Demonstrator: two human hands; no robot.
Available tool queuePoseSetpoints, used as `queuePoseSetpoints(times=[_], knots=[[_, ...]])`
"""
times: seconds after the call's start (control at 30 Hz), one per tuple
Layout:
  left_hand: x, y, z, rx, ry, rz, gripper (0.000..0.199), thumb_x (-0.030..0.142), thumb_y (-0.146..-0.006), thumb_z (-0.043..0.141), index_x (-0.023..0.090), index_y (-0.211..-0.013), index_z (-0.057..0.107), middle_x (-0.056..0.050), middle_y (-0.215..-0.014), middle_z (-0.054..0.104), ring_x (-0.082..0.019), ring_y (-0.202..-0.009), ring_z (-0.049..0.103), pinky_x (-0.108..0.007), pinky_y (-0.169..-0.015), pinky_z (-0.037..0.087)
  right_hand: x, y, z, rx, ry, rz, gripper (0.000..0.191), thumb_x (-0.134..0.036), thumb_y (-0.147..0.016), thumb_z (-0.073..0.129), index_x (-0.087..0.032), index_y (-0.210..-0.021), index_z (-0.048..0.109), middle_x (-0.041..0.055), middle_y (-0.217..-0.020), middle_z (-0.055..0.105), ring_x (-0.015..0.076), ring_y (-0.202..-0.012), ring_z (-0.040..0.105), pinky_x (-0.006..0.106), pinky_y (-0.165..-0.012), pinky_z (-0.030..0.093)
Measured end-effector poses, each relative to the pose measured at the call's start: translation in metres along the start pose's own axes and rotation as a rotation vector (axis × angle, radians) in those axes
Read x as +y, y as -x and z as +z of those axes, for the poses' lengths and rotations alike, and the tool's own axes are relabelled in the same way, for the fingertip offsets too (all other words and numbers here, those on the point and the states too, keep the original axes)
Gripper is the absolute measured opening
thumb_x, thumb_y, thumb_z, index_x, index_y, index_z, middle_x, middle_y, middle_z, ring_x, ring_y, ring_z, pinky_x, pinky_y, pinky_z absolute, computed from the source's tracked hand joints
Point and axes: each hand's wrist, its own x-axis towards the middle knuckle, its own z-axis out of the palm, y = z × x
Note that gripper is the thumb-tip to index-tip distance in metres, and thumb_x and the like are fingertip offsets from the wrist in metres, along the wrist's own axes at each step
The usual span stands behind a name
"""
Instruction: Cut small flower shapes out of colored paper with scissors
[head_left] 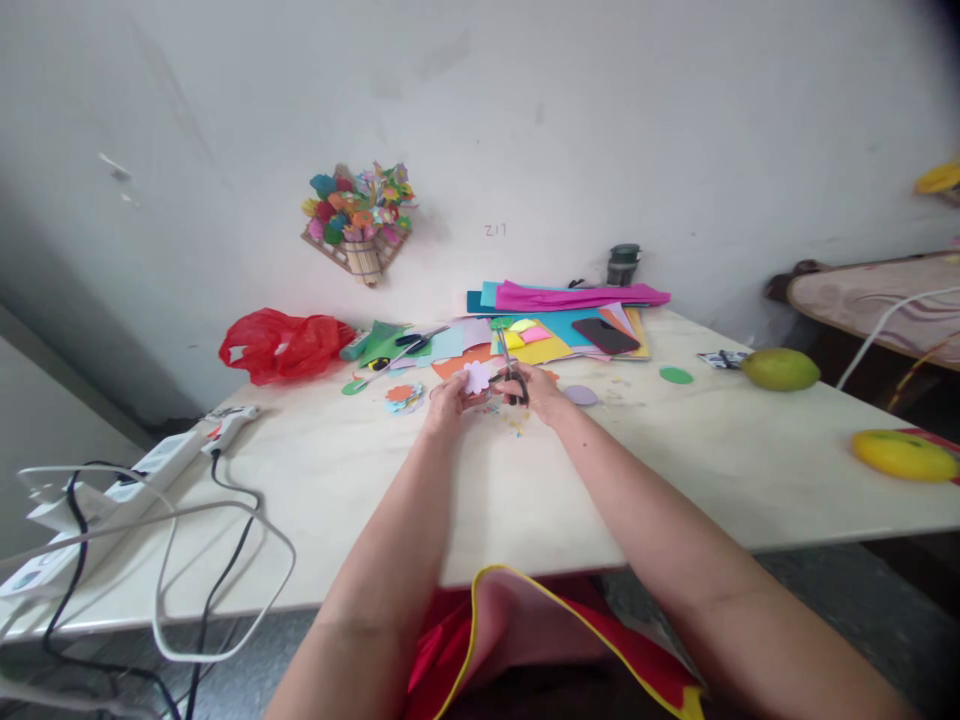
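Above the middle of the table, my left hand (448, 400) pinches a pale lilac paper flower (477, 377) with a scalloped edge. My right hand (536, 392) grips a pair of scissors (516, 386) by the black handles, blades pointing up and away from the flower. Small paper scraps (516, 425) lie on the table just below my hands. Left of them sits a little stack of cut paper flowers (405, 396), an orange one among them. To the right rests a lilac paper circle (580, 395). Sheets of coloured paper (559, 350) spread behind my hands.
A red plastic bag (281, 345), a craft knife (379, 365) and dark-handled scissors (414, 343) lie at back left. A phone (606, 336) tops the papers. A power strip (142, 470) with cables occupies the left edge. At right are a green mango (781, 369) and a yellow one (904, 455).
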Motion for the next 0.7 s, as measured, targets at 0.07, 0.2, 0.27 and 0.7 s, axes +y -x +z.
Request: queuePoseSetpoints(times=[0.07, 0.2, 0.27, 0.7], knots=[[0.0, -0.001, -0.001, -0.009, -0.019, -0.02, 0.038, 0.046, -0.079, 0.081, 0.012, -0.094, 0.076, -0.013, -0.095, 0.078, -0.029, -0.093, 0.077, -0.041, -0.081, 0.064, 0.0, 0.0, 0.0, 0.0, -0.027, -0.014, 0.045, -0.031, -0.055, 0.094, -0.019, -0.086, 0.063, -0.0026, -0.06, 0.068, 0.0113, -0.047, 0.059, 0.019, -0.041, 0.027], [-0.001, 0.0, -0.001, -0.03, -0.08, -0.046, 0.044, 0.052, -0.076, 0.084, 0.014, -0.097, 0.075, -0.014, -0.095, 0.079, -0.031, -0.099, 0.078, -0.038, -0.08, 0.063, -0.001, 0.001, 0.003, 0.004, -0.08, -0.017, 0.052, -0.035, -0.05, 0.096, -0.02, -0.086, 0.062, -0.0013, -0.063, 0.07, 0.0121, -0.048, 0.06, 0.019, -0.039, 0.026], [-0.001, 0.002, -0.001, -0.047, -0.102, -0.041, 0.049, 0.055, -0.075, 0.085, 0.014, -0.099, 0.075, -0.014, -0.097, 0.079, -0.031, -0.101, 0.078, -0.036, -0.077, 0.063, -0.001, 0.001, 0.005, 0.003, -0.08, -0.013, 0.053, -0.037, -0.05, 0.097, -0.019, -0.086, 0.062, -0.0006, -0.063, 0.071, 0.0119, -0.048, 0.06, 0.019, -0.039, 0.027], [0.004, 0.012, 0.005, -0.043, -0.385, 0.052, 0.051, 0.069, -0.083, 0.074, 0.017, -0.087, 0.073, -0.001, -0.05, 0.064, -0.015, -0.042, 0.058, -0.025, -0.047, 0.046, 0.002, -0.002, 0.003, 0.065, -0.14, -0.038, 0.05, -0.047, -0.061, 0.096, -0.018, -0.083, 0.063, 0.0016, -0.06, 0.07, 0.0114, -0.046, 0.059, 0.018, -0.034, 0.026]])
